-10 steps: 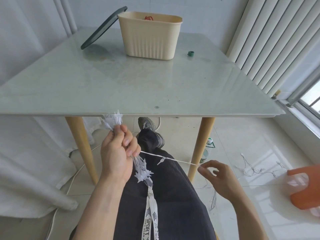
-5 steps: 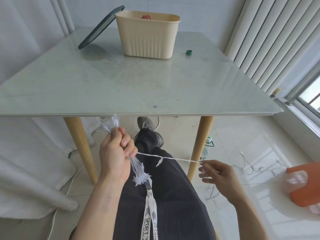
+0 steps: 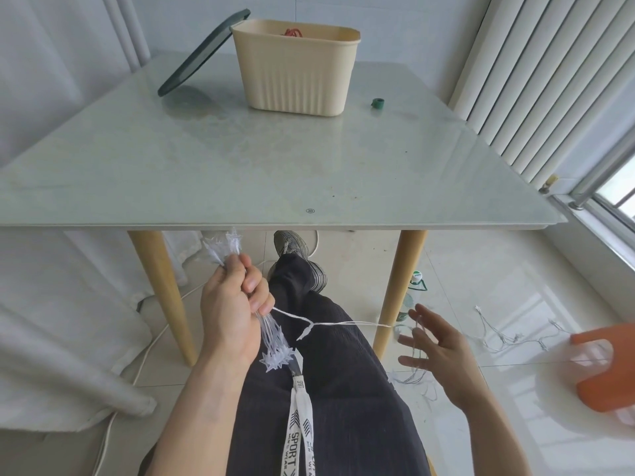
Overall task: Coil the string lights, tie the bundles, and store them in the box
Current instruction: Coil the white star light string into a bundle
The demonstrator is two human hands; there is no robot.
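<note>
Head view: hands [image 3: 233, 310] apart, right [image 3: 434, 341] splayed.

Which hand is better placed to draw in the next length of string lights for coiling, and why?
The right hand: open and free beside the loose strand. The left hand already holds the coiled bundle.

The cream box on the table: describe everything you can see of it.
The box is a cream plastic tub with rounded corners, a flared rim and fine vertical ribs on its lower walls. It stands upright and open at the far side of the glass table. Something red shows just over its rim. A dark green lid leans against its left side.
</note>
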